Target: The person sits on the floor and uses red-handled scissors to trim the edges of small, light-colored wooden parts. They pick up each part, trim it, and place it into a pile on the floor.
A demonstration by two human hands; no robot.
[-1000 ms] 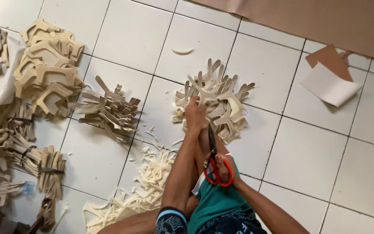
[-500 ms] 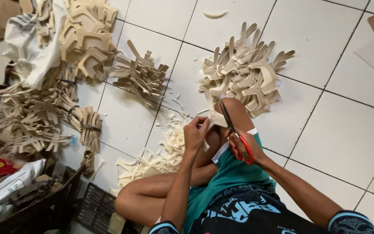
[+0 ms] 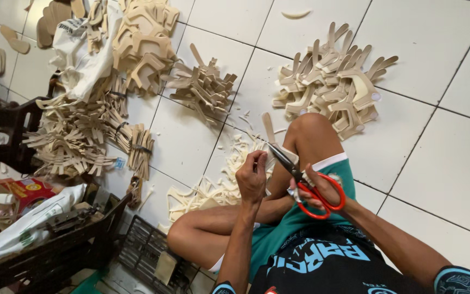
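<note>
We see the right hand (image 3: 317,188) closed through the red loops of a pair of scissors (image 3: 300,179), its fingers hooked in the handles, with the dark blades slanting up and to the left and parted only a little. Their tips meet a beige cut-out piece (image 3: 272,139), a flat strip with a narrow arm that rises above the knee (image 3: 311,128). The left hand (image 3: 251,177) is curled tight on the lower end of that same piece, thumb and fingers pinching it just beside the blades (how much of the piece lies inside the fist we cannot tell). Both hands work over the person's folded legs, in green shorts (image 3: 300,218), on a white tiled floor (image 3: 436,158). Under and just left of the hands lies a loose heap of pale trimmings (image 3: 213,188). Past the knee sits a pile of similar beige cut-outs (image 3: 333,81), and a second, smaller pile (image 3: 202,84) lies to its left. Farther left we find bundled stacks of the same shapes (image 3: 77,141), a white sack (image 3: 82,54) among them, and a dark crate (image 3: 55,245) at the lower left edge.
</note>
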